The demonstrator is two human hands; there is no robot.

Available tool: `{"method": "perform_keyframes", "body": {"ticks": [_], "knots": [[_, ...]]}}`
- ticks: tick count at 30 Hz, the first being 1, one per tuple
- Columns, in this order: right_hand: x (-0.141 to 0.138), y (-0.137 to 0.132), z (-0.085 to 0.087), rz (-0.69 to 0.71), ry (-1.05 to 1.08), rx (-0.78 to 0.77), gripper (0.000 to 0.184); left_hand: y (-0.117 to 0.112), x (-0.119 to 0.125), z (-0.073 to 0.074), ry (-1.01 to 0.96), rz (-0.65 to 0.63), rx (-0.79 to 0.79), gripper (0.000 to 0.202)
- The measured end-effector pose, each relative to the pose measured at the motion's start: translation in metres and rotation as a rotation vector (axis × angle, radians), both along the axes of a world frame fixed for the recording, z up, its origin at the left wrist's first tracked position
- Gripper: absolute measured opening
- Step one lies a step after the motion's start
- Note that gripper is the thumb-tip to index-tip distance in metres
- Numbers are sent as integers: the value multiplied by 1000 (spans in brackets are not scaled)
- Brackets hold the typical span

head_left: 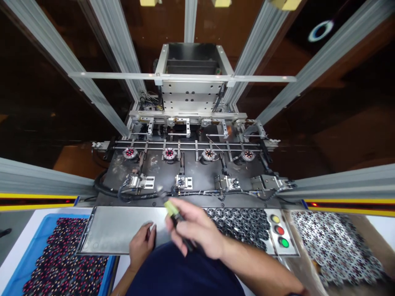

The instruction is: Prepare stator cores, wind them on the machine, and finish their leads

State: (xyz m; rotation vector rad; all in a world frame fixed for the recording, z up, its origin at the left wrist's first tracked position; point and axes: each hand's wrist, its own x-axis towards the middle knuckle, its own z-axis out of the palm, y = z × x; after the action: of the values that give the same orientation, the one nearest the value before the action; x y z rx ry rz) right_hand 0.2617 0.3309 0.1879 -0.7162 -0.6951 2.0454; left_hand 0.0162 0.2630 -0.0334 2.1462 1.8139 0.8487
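Note:
My right hand [199,228] is closed around a slim hand tool [171,208] with a yellow-green and black handle. Motion blurs the tool's pale tip, which points up and left toward the machine's front cable, so its exact kind is unclear. Over the front edge of the bare metal plate [120,230], my left hand [142,242] has its fingers curled and the thumb close to the index finger. Anything between them is hidden. Beyond both hands, several round parts [169,153] with red or copper-coloured centres sit in the machine's holders.
A blue tray [31,250] of reddish ring parts stands at left. Dark ring parts [240,226] cover the plate's right half, beside yellow, red and green buttons [279,230]. Silvery rings [339,246] lie farther right. Yellow-edged sensor bars [348,206] and metal posts flank the machine.

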Motion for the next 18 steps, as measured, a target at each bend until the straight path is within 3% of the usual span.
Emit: {"method": "perform_keyframes", "body": {"ticks": [3, 6, 10, 18], "knots": [[26, 14, -27, -356, -171, -114, 48, 1, 1, 2, 28, -24, -37, 26], [44, 33, -58, -546, -248, -183, 47, 1, 1, 5, 41, -13, -43, 29], [56, 45, -78, -640, -239, -216, 42, 1, 2, 9, 66, -21, -73, 34], [61, 52, -86, -686, -184, -226, 36, -1, 1, 9, 87, 17, -147, 37]]}}
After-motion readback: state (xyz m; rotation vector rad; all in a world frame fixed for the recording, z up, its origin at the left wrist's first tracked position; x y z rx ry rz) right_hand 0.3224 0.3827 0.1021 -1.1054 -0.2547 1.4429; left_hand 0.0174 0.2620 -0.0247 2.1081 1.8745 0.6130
